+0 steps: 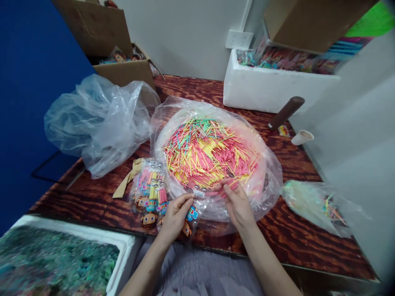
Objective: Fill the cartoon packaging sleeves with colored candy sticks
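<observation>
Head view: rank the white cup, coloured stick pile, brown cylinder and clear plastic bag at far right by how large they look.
Largest to smallest:
1. Coloured stick pile
2. Clear plastic bag at far right
3. Brown cylinder
4. White cup

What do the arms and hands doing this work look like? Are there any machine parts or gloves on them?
No machine parts: the left hand and right hand are human and ungloved, with no cables. The forearms show no sleeves, and no watch or markings are visible. Below, greyish-purple, gathered clothing shows.
</observation>
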`<state>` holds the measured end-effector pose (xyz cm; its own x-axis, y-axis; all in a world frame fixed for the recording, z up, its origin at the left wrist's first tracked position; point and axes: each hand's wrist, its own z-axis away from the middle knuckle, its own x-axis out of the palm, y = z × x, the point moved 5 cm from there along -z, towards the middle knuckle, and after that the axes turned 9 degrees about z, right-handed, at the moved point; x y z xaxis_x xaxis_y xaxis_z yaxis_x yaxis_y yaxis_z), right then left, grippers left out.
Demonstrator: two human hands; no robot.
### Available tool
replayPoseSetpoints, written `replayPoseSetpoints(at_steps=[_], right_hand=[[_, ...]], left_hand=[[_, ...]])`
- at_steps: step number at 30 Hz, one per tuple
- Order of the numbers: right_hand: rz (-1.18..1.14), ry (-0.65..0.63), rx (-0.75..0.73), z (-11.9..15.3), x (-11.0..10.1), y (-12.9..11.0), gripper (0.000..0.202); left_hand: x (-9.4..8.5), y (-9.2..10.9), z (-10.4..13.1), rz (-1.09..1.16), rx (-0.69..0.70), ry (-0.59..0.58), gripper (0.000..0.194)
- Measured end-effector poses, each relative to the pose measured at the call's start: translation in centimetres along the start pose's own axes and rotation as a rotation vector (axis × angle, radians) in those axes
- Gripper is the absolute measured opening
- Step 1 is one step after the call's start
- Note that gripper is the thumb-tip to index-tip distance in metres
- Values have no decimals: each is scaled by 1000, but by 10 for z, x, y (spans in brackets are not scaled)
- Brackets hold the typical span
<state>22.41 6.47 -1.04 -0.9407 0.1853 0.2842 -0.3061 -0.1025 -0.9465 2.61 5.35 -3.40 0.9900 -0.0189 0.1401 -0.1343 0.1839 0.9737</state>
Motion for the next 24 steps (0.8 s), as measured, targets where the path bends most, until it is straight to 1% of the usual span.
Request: replayPoseSetpoints(at_steps=[2, 5, 8, 10, 12, 14, 18, 21, 24], right_hand=[[-104, -21, 10, -7, 15, -16, 15], [-117, -66, -3, -8, 38, -31, 14], [-95, -124, 12, 0, 59, -26, 13], [-85, -132, 31, 5, 67, -18, 13], [-78, -126, 37, 8, 70, -13, 13], [-79, -120, 34, 8, 68, -12, 13], [-77, -73, 11, 1, 57, -21, 13], [-87, -32, -20, -7, 48, -30, 12], [-153, -59, -17, -16, 46, -36, 11]], left_hand=[[2, 1, 2, 6, 17, -16, 22], [8, 5, 3, 52, 26, -58, 19], [14, 6, 2, 116, 18, -62, 18], [16, 6, 1, 164, 22, -40, 17], [14, 4, 0, 205, 35, -16, 15], [11, 2, 1, 201, 46, 11, 14], [5, 5, 4, 51, 74, 23, 18], [6, 11, 6, -70, 145, -19, 27], [10, 12, 9, -144, 189, -89, 29]])
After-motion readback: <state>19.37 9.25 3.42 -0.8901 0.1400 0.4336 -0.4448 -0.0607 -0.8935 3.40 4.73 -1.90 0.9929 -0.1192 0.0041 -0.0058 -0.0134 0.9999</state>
